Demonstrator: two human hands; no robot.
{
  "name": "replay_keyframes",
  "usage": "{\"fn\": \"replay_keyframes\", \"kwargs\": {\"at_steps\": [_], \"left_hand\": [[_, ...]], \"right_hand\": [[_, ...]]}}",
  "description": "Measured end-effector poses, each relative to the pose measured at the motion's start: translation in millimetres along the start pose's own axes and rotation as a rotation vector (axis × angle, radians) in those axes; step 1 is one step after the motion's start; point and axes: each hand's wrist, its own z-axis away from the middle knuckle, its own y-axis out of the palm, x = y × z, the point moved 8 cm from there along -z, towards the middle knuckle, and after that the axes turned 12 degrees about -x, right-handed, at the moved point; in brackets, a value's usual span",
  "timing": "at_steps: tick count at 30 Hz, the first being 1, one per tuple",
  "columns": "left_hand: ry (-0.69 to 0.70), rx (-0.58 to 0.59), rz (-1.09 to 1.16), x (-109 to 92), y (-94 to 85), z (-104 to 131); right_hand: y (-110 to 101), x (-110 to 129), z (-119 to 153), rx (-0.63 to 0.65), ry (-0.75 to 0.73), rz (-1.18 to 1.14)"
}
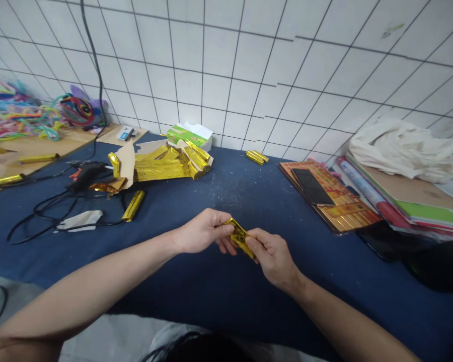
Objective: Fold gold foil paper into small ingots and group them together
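Observation:
Between my two hands is a small strip of shiny gold foil paper (240, 238), held tilted above the blue cloth. My left hand (207, 231) pinches its upper left end between thumb and fingers. At the lower right end, my right hand (270, 255) grips it with thumb and forefinger. Whether the strip is folded or rolled is hard to make out. To the left, a gold foil roll (133, 206) lies on the cloth, and beyond it is a heap of crumpled gold foil (160, 168). Two small gold rolls (256, 157) rest near the wall.
A black glue gun (86, 176) with a looping cord lies at left. A green tissue box (189, 134) stands by the tiled wall. On the right are a dark phone (311, 186) on an orange patterned pack (357, 208) and stacked papers (430, 201). Colourful pipe cleaners (18, 118) fill the far left.

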Motion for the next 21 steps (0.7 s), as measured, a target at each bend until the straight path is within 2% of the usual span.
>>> {"fn": "replay_keyframes", "kwargs": {"at_steps": [2, 5, 7, 9, 12, 14, 16, 18, 20, 21], "left_hand": [[-0.008, -0.008, -0.003, -0.6, -2.2, -1.2], [-0.053, -0.1, 0.039, 5.7, -12.8, -6.0], [-0.179, -0.112, 0.098, 19.0, -15.7, -7.8], [-0.365, 0.0, 0.166, 35.3, -7.2, -4.7], [-0.578, 0.247, 0.287, 47.3, 13.2, 7.5], [-0.64, 0.292, 0.376, 47.9, 18.8, 11.9], [-0.648, 0.236, 0.437, 46.8, 18.0, 11.5], [-0.601, 0.163, 0.452, 43.8, 15.5, 9.3], [-0.498, 0.094, 0.419, 38.5, 12.9, 6.2], [-0.428, 0.05, 0.382, 35.4, 10.7, 4.3]], "right_hand": [[-3.6, 4.4, -1.1, -0.018, -0.104, 0.091], [-11.6, 19.7, 0.4, -0.132, -0.433, 0.354], [-13.6, 26.6, 3.8, -0.209, -0.62, 0.532], [-12.8, 27.4, 5.0, -0.242, -0.702, 0.648], [-9.5, 28.6, 6.3, -0.256, -0.769, 0.703], [-6.2, 29.7, 7.0, -0.255, -0.803, 0.712], [-3.6, 29.2, 6.3, -0.251, -0.812, 0.714], [-4.7, 26.2, 3.2, -0.256, -0.77, 0.674], [-11.0, 17.4, -4.1, -0.26, -0.623, 0.548], [-16.8, 9.2, -9.1, -0.274, -0.492, 0.454]]}}
